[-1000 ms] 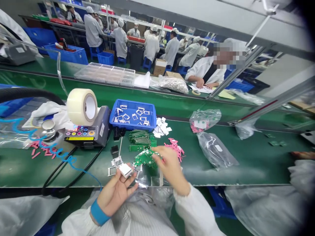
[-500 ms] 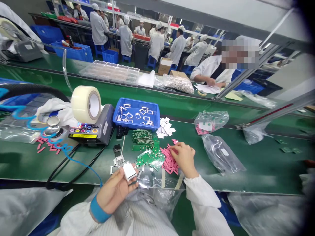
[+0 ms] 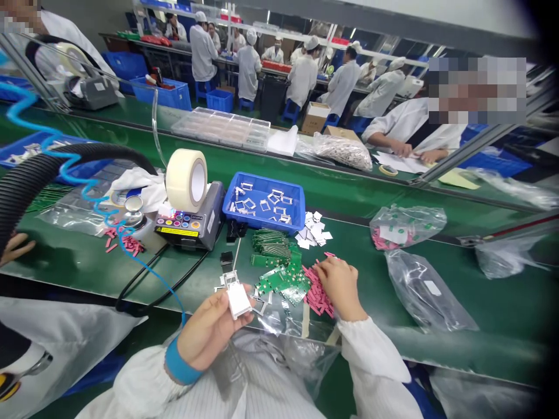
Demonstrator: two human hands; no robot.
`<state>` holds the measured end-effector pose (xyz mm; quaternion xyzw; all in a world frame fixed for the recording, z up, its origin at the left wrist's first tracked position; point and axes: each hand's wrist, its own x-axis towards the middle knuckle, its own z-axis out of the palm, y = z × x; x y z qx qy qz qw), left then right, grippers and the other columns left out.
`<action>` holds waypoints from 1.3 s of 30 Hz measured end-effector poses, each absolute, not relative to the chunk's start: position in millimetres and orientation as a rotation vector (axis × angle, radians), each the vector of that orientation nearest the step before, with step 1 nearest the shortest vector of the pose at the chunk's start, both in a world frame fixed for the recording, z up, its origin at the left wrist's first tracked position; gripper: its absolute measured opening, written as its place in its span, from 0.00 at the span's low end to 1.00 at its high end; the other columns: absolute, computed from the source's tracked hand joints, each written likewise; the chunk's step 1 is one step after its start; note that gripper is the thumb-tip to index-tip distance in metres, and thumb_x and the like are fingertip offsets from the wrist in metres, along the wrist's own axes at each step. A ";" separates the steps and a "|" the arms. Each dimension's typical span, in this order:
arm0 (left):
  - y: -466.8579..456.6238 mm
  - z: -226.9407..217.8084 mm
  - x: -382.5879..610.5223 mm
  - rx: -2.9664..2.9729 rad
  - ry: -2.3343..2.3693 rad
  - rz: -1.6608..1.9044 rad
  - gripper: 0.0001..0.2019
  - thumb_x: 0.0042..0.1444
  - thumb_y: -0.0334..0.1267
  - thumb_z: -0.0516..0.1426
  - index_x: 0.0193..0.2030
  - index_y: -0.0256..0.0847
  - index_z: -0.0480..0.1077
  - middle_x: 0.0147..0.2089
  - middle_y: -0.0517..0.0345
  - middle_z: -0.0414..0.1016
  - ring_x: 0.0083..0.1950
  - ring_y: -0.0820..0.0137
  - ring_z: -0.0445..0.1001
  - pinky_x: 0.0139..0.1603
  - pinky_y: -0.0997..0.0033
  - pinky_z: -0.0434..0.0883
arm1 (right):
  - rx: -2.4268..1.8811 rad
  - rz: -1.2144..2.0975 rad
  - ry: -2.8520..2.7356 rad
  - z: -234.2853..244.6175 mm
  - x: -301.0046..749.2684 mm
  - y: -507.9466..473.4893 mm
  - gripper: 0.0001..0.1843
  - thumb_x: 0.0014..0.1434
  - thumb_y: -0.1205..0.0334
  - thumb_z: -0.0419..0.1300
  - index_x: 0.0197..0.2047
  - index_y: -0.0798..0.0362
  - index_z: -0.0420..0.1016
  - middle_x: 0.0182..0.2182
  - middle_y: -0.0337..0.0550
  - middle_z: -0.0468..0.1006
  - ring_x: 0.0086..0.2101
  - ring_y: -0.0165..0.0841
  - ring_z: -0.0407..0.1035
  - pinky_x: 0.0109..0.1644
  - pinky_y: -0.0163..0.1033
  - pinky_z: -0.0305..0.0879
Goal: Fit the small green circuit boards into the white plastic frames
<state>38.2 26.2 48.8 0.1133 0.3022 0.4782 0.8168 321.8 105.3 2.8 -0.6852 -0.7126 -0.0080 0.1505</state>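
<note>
While a blue bin (image 3: 262, 222) holds frames (image 3: 264, 205)

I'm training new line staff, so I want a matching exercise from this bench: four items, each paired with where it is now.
Items:
1. clear tape roll
2. silver frames
3. pink strips
4. white rectangular piece

Places:
A. under the fingers of the right hand
B. in the blue tray
C. held in the left hand
D. on top of the tape dispenser

Pairs: 1-D, 2-B, 3-A, 4-C
</note>
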 end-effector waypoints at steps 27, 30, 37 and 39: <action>20.9 51.0 31.8 0.323 0.596 1.065 0.15 0.46 0.43 0.62 0.38 0.34 0.75 0.31 0.55 0.75 0.33 0.73 0.69 0.38 0.72 0.64 | -0.938 -0.118 -2.214 107.0 185.4 42.3 0.14 0.58 0.71 0.50 0.29 0.47 0.72 0.28 0.32 0.77 0.38 0.34 0.64 0.58 0.59 0.37; 20.4 52.2 30.7 0.358 0.559 1.087 0.14 0.48 0.42 0.61 0.37 0.34 0.75 0.30 0.57 0.73 0.31 0.75 0.67 0.35 0.74 0.62 | -0.922 -0.074 -2.251 112.9 178.9 40.3 0.14 0.57 0.72 0.50 0.29 0.47 0.71 0.28 0.32 0.77 0.38 0.34 0.65 0.58 0.58 0.39; 17.7 55.2 20.7 0.398 0.612 1.107 0.16 0.47 0.44 0.61 0.39 0.35 0.75 0.34 0.53 0.76 0.37 0.69 0.70 0.44 0.68 0.63 | -0.929 -0.150 -2.257 121.7 181.7 41.1 0.12 0.57 0.71 0.51 0.30 0.47 0.72 0.28 0.32 0.77 0.38 0.37 0.65 0.59 0.62 0.33; 17.6 55.5 19.6 0.407 0.605 1.109 0.16 0.48 0.45 0.60 0.40 0.35 0.75 0.35 0.53 0.77 0.38 0.68 0.70 0.45 0.67 0.63 | -0.924 -0.170 -2.266 122.5 183.2 41.4 0.12 0.57 0.71 0.52 0.30 0.48 0.72 0.27 0.32 0.77 0.38 0.37 0.65 0.59 0.63 0.32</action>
